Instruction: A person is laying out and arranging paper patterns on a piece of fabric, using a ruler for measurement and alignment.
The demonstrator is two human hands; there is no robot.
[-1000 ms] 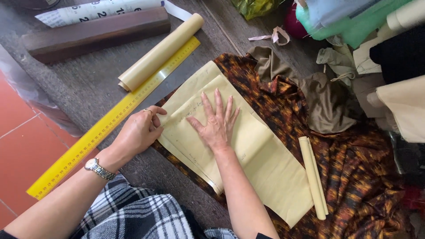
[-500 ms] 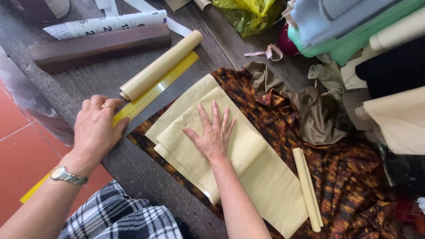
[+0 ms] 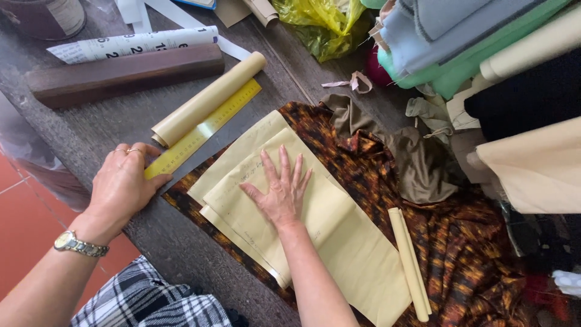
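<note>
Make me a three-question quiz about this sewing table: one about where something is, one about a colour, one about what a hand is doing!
1. Where is the right hand?
A. on the paper pattern
B. on the wood block
C. in the air

2. What colour is the ruler?
A. red
B. yellow
C. blue

3. How is the right hand?
A. a fist
B. pinching
C. flat, fingers spread

Answers:
1 A, the palm lies on the pattern.
2 B, the ruler is yellow, under the left hand.
3 C, all fingers are spread flat.
</note>
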